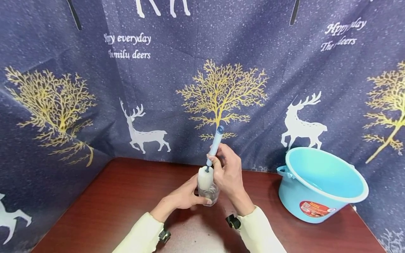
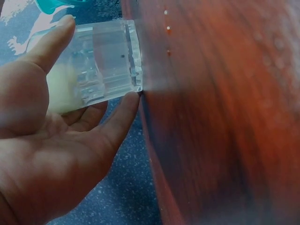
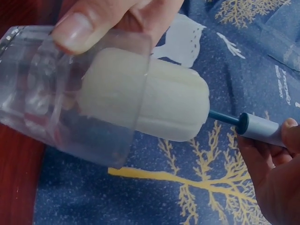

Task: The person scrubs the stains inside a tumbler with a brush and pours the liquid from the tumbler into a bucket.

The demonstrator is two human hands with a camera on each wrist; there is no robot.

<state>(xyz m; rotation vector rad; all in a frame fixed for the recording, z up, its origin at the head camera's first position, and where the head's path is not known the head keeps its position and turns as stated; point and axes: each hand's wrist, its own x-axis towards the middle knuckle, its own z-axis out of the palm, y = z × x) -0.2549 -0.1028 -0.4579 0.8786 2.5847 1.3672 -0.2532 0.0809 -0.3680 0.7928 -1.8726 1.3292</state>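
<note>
My left hand [image 1: 185, 195] grips a clear cup [image 1: 215, 193] low down, with the thumb on the near side and fingers behind. Inside the cup's mouth sits the white sponge head [image 3: 173, 103] of a cup brush; its top end sticks out past the rim. A thin dark stem [image 3: 224, 117] joins the sponge to a light blue handle [image 1: 216, 144]. That handle is pinched between the thumb and fingers of my right hand [image 1: 230, 168], which is above the cup. In the left wrist view the cup's base [image 2: 135, 56] is right at the tabletop.
A light blue bucket [image 1: 292, 195] with a red label stands at the right of the reddish-brown table [image 1: 133, 196]. Behind the table hangs a dark blue cloth [image 1: 164, 91] printed with deer and yellow trees. Small drops [image 2: 168, 28] dot the tabletop.
</note>
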